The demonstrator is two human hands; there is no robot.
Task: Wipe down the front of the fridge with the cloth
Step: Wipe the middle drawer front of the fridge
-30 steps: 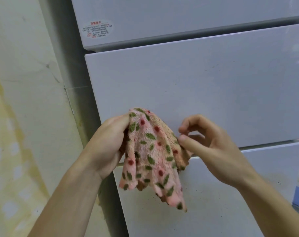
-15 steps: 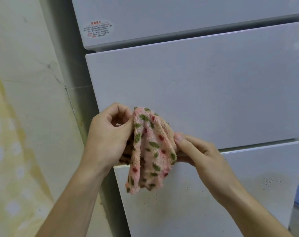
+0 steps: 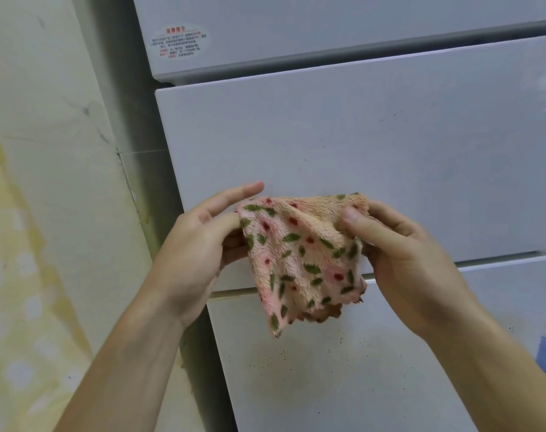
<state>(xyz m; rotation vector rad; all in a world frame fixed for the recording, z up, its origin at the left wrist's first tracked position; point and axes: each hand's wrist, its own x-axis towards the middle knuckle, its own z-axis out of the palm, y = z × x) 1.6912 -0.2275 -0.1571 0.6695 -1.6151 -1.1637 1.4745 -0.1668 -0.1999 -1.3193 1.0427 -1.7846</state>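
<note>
Dead centre of the view, the cloth (image 3: 299,260) hangs spread between two hands, just in front of the fridge (image 3: 390,145) and, as far as I can tell, not pressed to it yet. At nine o'clock of the cloth, the left hand (image 3: 200,254) pinches one top corner between thumb and curled fingers, index finger (image 3: 243,193) poking out straight. At three o'clock, the right hand (image 3: 412,260) clamps the other top corner, thumb in front, fingers curled behind.

Why hold it like that? My read: it's being opened out flat, so a broad face meets the door and not a wad. The bottom edge dangles free toward six o'clock, over the seam between the middle panel (image 3: 265,135) and the lower panel (image 3: 405,385).

Down at six o'clock, dark specks (image 3: 281,353) pepper that lower panel, which looks like the likely target. Up at eleven o'clock a label sticker (image 3: 179,42) sits on the upper door (image 3: 327,23); the wall (image 3: 62,135) fills nine o'clock. Wiping not started, I'd say.
</note>
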